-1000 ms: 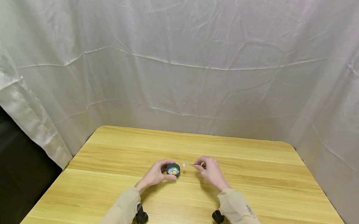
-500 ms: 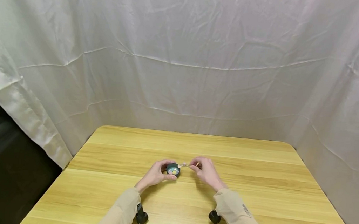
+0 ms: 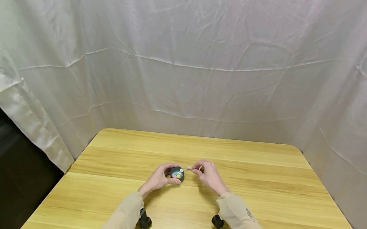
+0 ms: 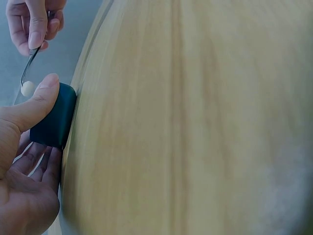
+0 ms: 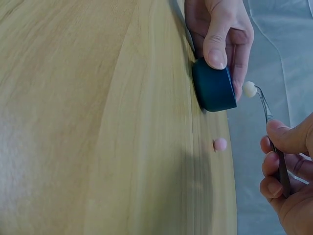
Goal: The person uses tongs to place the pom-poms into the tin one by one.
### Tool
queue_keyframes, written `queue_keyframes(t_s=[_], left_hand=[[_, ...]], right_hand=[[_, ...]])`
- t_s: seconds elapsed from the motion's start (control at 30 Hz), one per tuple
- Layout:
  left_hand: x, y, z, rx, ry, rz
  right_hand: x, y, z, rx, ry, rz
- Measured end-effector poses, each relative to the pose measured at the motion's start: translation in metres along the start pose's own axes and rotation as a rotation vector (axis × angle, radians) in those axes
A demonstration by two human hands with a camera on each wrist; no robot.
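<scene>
A wide wooden table (image 3: pixel 261 192) fills the scene, white cloth (image 3: pixel 188 57) draped behind and to both sides of it. Down at the near middle, the left hand (image 3: pixel 160 177) is wrapped round a small dark teal bowl (image 3: pixel 177 173), thumb on the near wall and fingers on the far wall, the bowl sitting on the tabletop with pale yellowish pieces showing inside it. Just to its right, the right hand (image 3: pixel 207 175) pinches a pair of thin metal tweezers (image 5: pixel 273 132) between thumb and fingers, and the tips grip a little white bead (image 5: pixel 249 88). That bead hangs right at the bowl's rim, on the side facing the right hand, just beside the left thumb tip in the left wrist view; whether it touches the rim cannot be told. One more bead, a pink bead (image 5: pixel 220 144), lies loose on the table near the bowl, below the tweezers.
</scene>
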State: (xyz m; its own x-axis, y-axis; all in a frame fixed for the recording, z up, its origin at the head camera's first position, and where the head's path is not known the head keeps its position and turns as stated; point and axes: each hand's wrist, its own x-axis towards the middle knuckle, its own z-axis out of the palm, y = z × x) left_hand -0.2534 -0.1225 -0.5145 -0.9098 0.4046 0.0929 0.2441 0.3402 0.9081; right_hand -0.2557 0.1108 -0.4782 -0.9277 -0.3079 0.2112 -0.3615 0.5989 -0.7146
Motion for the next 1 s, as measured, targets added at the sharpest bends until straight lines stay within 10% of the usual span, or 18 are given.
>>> queue_keyframes(t_s=[1.0], left_hand=[[-0.001,0.000,0.000,-0.002,-0.009,0.006]], right_hand=[[0.002,0.013,-0.007,0.001,0.063,0.062]])
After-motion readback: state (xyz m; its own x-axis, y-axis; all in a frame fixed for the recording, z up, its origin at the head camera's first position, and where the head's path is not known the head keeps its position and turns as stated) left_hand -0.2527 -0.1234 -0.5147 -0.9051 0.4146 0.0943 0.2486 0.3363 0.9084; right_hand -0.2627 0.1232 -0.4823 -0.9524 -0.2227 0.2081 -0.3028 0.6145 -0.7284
